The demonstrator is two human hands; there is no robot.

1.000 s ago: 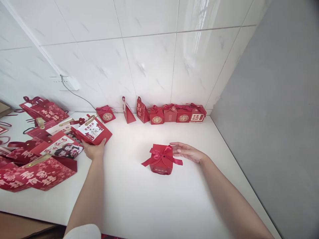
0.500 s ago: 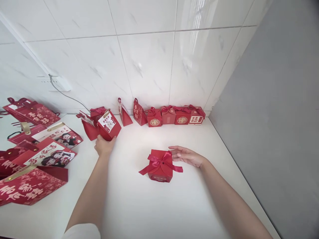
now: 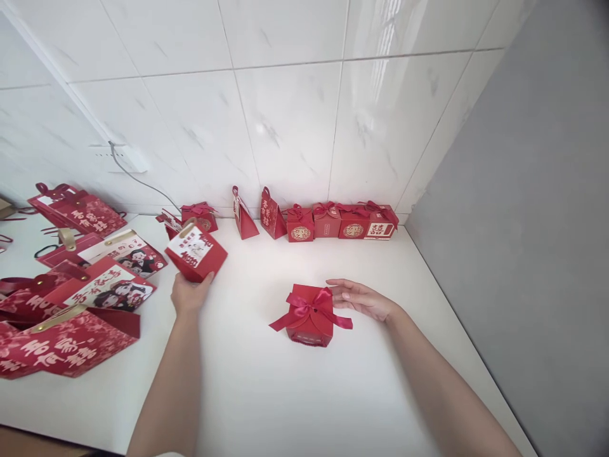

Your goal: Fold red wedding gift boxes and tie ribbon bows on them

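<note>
My left hand (image 3: 191,292) grips the lower part of a red gift box (image 3: 209,254) with a white printed label and a gold handle, tilted to the left. Partly behind it stands a red triangular box (image 3: 170,223). My right hand (image 3: 364,300) has its fingers stretched out beside the right side of a red box with a ribbon bow (image 3: 309,317), which sits at the middle of the white table. Whether the fingertips touch that box is hard to tell, as the ribbon is in front.
Several red gift bags (image 3: 80,343) lie overlapping at the left. A row of small red boxes (image 3: 327,222) lines the tiled wall (image 3: 290,127). A cable (image 3: 143,185) runs down from a socket (image 3: 128,158). A grey panel (image 3: 528,222) borders the right side.
My left hand has moved left and nearer with the labelled box, which is now more tilted, showing more of the bow-tied box behind. My right hand stays beside the centre box.
</note>
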